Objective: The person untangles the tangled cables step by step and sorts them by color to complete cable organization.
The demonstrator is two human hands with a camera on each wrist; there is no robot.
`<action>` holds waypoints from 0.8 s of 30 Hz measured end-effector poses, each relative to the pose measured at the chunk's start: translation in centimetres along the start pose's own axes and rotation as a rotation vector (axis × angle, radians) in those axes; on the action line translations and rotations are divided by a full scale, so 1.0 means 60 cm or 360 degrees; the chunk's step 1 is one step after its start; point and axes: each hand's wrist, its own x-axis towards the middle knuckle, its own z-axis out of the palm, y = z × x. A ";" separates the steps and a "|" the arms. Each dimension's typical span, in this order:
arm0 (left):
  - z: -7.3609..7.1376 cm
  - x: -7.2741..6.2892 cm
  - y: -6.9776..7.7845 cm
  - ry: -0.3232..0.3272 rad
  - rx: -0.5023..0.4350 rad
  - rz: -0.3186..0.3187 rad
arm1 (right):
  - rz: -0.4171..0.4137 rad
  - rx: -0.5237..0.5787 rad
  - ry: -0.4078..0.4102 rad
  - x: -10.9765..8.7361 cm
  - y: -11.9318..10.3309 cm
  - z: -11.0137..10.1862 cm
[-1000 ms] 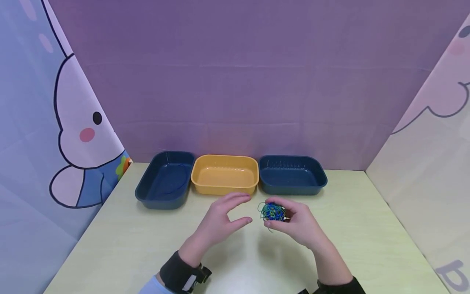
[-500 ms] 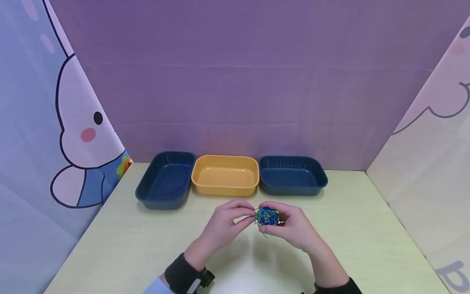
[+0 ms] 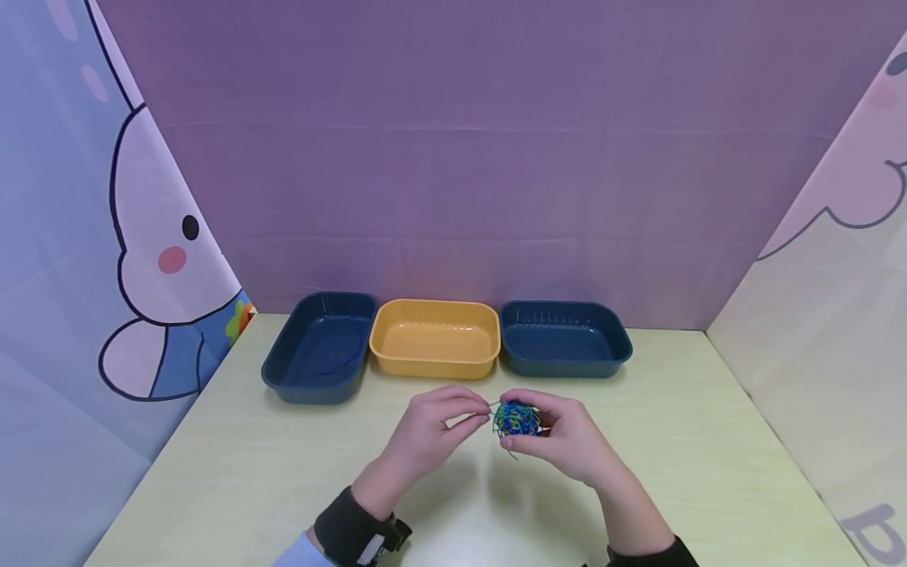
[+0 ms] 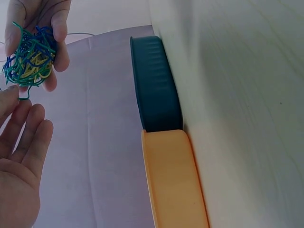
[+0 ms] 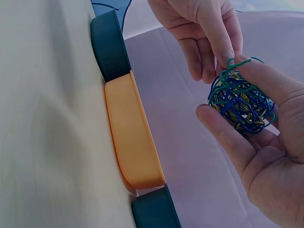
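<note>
A ball of tangled thin wire (image 3: 516, 418), blue, green and yellow, is held above the table between the thumb and fingers of my right hand (image 3: 567, 433). Loose ends stick out of the tangle. My left hand (image 3: 432, 429) is just to the left of it, thumb and fingertips together on a green wire end (image 4: 24, 97) that comes out of the ball. The right wrist view shows the wire ball (image 5: 242, 102) between the right thumb and fingers, with the left fingertips (image 5: 223, 57) touching at its upper edge.
Three trays stand in a row along the purple back wall: a dark blue tray (image 3: 312, 391) on the left, a yellow tray (image 3: 434, 368) in the middle, a dark blue tray (image 3: 567, 368) on the right. A thin dark strand (image 3: 346, 363) lies in the left one.
My left hand has come right to the ball, closed its fingertips on a wire end, then drawn slightly left. My right hand has shifted a little left and down with the ball.
</note>
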 end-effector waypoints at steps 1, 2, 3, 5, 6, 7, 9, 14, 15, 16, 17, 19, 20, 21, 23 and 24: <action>-0.001 0.000 -0.001 0.0004 0.0006 0.0005 | -0.0004 -0.0004 0.0000 0.000 0.000 0.000; -0.002 0.000 -0.002 0.0010 0.0013 0.0013 | -0.0008 -0.0005 -0.0001 0.000 0.000 -0.001; -0.003 0.000 -0.003 0.0016 0.0021 0.0023 | -0.0011 -0.0005 -0.0002 0.000 0.001 -0.002; -0.006 0.001 -0.005 0.0029 0.0043 0.0048 | -0.0015 0.0000 -0.0005 -0.001 0.001 -0.003; -0.007 0.001 -0.005 0.0034 0.0056 0.0055 | -0.0018 0.0000 -0.0007 -0.001 0.001 -0.003; -0.009 0.001 -0.006 0.0040 0.0071 0.0058 | -0.0016 0.0003 -0.0006 -0.001 0.002 -0.004; -0.013 0.001 -0.007 0.0047 0.0102 0.0053 | -0.0014 0.0005 -0.0004 -0.002 0.002 -0.006; -0.024 0.004 -0.005 0.0061 0.0137 -0.0001 | -0.0009 0.0017 -0.0012 -0.003 -0.001 -0.010; -0.026 0.004 -0.004 0.0065 0.0140 -0.0009 | -0.0009 0.0020 -0.0016 -0.004 -0.001 -0.011; -0.027 0.004 -0.004 0.0069 0.0144 -0.0015 | -0.0008 0.0021 -0.0019 -0.004 -0.002 -0.011; -0.029 0.004 -0.005 0.0076 0.0152 -0.0017 | -0.0012 0.0024 -0.0024 -0.004 -0.003 -0.012; -0.031 0.003 -0.007 0.0089 0.0169 -0.0019 | -0.0028 0.0028 -0.0031 -0.005 -0.003 -0.014; -0.032 0.003 -0.008 0.0096 0.0175 -0.0017 | -0.0037 0.0029 -0.0033 -0.005 -0.003 -0.014; -0.033 0.002 -0.009 0.0101 0.0186 -0.0015 | -0.0049 0.0031 -0.0038 -0.006 -0.003 -0.015; -0.036 0.002 -0.012 0.0118 0.0207 0.0005 | -0.0080 0.0042 -0.0047 -0.006 -0.002 -0.016; -0.037 0.002 -0.013 0.0127 0.0217 0.0015 | -0.0094 0.0043 -0.0051 -0.006 -0.001 -0.016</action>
